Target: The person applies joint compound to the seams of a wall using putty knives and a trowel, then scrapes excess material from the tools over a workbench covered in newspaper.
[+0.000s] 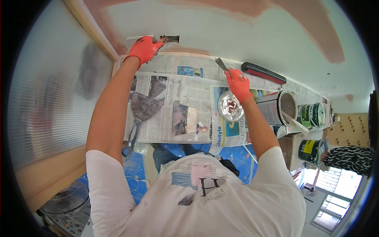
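My left hand [145, 49], in a red glove, is up at the wall beside a rectangular cut-out [170, 39], its fingers closed on a thin pale plate [139, 37] seen nearly edge-on. Thin dark strands, perhaps wires, show between the fingers and the cut-out. My right hand [239, 84], gloved in red too, grips a putty knife [221, 64] with its blade pointing at the wall. Below that hand sits a round metal lid or dish [231, 106] with reddish-brown smears. A wide scraper [145, 106] lies on newspaper [191, 89] to the left.
A smeared square plate [184, 119] lies mid-table. Along the right are a black-and-red level-like tool [263, 73], a large open can [287, 106] with a stick, and green tubs [311, 114]. A ribbed translucent panel [59, 94] borders the left; a fan [65, 201] stands below it.
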The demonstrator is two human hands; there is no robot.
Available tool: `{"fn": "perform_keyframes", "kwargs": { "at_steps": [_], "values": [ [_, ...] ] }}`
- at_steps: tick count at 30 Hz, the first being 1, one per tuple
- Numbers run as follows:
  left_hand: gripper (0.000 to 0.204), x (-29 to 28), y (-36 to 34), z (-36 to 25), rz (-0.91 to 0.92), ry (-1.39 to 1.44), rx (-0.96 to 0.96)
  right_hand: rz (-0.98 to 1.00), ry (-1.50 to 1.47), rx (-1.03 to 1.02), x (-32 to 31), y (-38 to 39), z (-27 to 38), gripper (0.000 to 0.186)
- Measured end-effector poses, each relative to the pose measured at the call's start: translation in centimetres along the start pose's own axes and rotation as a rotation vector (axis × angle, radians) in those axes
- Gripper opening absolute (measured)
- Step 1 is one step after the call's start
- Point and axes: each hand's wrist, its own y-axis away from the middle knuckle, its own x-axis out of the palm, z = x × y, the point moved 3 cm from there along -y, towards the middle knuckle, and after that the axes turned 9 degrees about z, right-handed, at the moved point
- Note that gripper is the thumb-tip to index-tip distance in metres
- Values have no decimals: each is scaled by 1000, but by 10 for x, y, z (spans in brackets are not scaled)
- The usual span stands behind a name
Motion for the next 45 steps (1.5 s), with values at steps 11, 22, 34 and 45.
{"fn": "perform_keyframes", "kwargs": {
  "at_steps": [11, 22, 34, 45],
  "values": [
    [44, 16, 11, -4, 58, 26, -103, 222, 80, -50, 32, -92, -19, 27],
    [44, 10, 1, -1, -37, -21, 8, 133, 41, 36, 29, -34, 15, 19],
    [44, 7, -3, 1, 7, -103, 26, 201, -64, -181, 98, -112, 160, 26],
    [43, 7, -10, 7, 4, -129, -12, 261, -132, 104, 69, -93, 59, 29]
  ]
}}
